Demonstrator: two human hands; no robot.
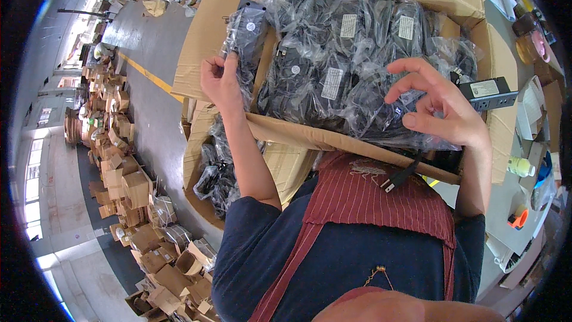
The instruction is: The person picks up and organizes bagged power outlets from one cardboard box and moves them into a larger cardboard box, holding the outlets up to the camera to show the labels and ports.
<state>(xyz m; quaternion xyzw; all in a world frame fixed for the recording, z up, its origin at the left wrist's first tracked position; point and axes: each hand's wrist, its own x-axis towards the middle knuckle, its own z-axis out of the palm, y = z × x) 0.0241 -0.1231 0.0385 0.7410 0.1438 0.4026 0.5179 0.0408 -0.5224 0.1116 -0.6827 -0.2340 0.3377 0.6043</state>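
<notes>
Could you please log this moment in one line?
left hand: at bagged strip | right hand: open, over packed strips | things: unwrapped strip, plug | rest: carton, apron

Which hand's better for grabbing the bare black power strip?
Probably the right hand: it's open beside that power strip, while the left hand is across the box, at a bagged one.

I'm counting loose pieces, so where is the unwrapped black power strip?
In the head view, the power strip is toward the right, beside the right hand, over a cardboard flap.
</notes>
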